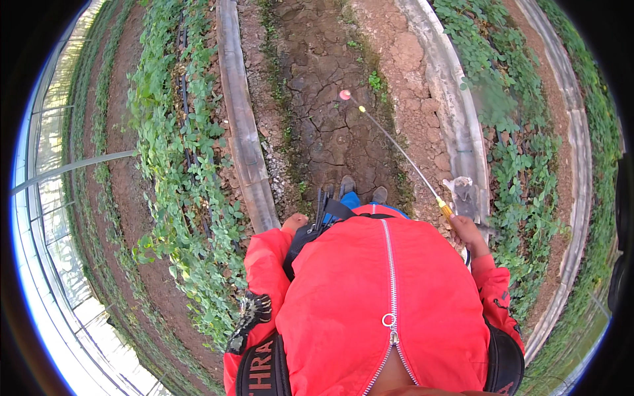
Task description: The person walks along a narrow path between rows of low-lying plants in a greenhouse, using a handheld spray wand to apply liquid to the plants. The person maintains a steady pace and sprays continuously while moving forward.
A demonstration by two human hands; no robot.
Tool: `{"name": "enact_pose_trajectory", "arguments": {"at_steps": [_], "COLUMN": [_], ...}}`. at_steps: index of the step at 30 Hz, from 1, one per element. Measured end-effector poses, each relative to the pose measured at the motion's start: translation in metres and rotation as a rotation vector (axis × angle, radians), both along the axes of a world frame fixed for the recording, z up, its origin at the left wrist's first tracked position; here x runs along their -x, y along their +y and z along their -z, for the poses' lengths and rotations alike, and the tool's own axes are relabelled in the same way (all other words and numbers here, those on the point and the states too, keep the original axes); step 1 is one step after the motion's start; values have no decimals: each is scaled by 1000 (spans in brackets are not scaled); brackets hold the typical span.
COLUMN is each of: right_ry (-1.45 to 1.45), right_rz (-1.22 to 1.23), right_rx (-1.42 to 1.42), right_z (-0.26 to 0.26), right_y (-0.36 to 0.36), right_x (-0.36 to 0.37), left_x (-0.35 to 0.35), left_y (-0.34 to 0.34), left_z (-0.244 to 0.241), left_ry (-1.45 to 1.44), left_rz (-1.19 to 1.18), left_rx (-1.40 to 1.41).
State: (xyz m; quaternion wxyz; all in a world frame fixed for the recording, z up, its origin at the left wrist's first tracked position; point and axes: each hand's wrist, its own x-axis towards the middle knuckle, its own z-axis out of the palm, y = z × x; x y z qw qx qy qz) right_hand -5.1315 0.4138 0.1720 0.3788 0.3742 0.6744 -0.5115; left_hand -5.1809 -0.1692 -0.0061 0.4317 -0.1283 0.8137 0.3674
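My right hand (467,232) is closed around the yellow handle of a metal spray wand (402,154). The wand points forward and left over the path, with a pink nozzle (345,94) at its tip. My left hand (295,221) is beside my left hip, next to a black waist bag (302,241); the sleeve and bag partly hide it, and its fingers and anything in them cannot be made out. A red zipped jacket (342,282) and black shoulder straps cover my body.
I stand on a cracked soil path (322,119) between raised edging boards (247,128) on the left and a pale border (460,109) on the right. Leafy crop rows (168,128) with black drip lines grow on both sides. A pipe (84,164) crosses the left rows near the greenhouse wall.
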Motion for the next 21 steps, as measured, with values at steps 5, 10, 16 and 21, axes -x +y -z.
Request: {"name": "enact_pose_trajectory", "arguments": {"at_steps": [5, 10, 16, 21], "right_ry": [137, 296, 332, 354], "right_rz": [77, 122, 200, 105], "right_rx": [16, -32, -9, 19], "right_z": [11, 54, 49, 43], "right_y": [-3, -13, -34, -46], "right_x": [16, 64, 136, 149], "left_x": [-12, -3, 10, 35], "left_y": [-8, 14, 28, 21], "left_z": [7, -11, -21, -2], "left_ry": [-14, 12, -40, 117], "left_rz": [-60, 3, -49, 79], "left_rx": [-62, -2, -8, -55]}}
